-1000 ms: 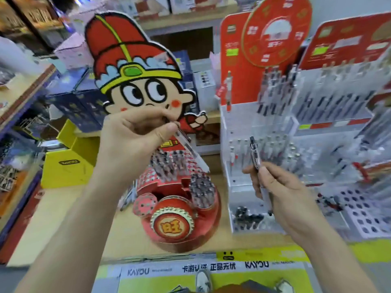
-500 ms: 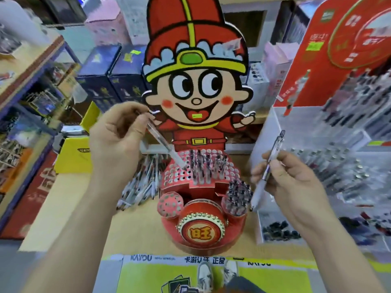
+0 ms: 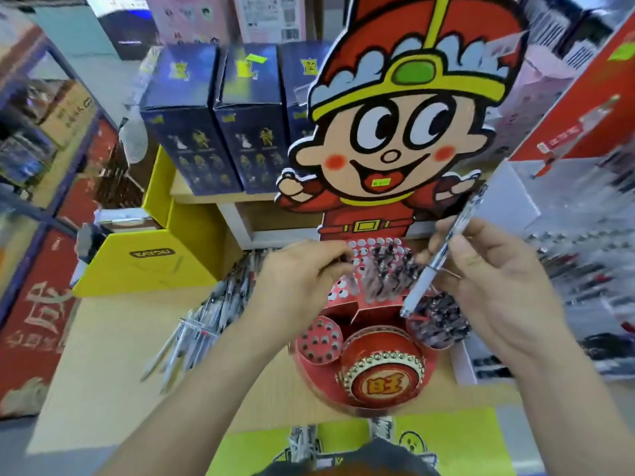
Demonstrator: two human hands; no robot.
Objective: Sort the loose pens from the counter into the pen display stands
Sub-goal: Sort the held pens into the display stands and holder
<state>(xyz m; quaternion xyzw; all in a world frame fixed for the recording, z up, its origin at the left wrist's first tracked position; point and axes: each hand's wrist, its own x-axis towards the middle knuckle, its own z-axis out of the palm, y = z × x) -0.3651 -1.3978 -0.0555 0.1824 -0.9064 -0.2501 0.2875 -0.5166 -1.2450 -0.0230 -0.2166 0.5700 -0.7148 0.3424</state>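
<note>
A red cartoon-figure pen stand (image 3: 379, 379) sits on the wooden counter (image 3: 113, 365), with several pens in its upper tier and right cup. My left hand (image 3: 295, 286) is over the stand's upper left holes, fingers pinched on a pen whose tip points down into the tier; the pen is blurred and mostly hidden. My right hand (image 3: 494, 280) holds a white and silver pen (image 3: 436, 262) tilted, its tip just above the right cup. A pile of loose pens (image 3: 202, 321) lies on the counter left of the stand.
A white tiered pen display (image 3: 580, 255) stands to the right, with a red backboard. A yellow cardboard box (image 3: 151, 259) and dark blue boxes (image 3: 220, 121) are behind on the left. A red-fronted shelf unit runs down the far left.
The view shifted so the cartoon stand sits right of centre. My left hand came down to the stand's upper tier with its pen. My right hand moved in over the right cup.
</note>
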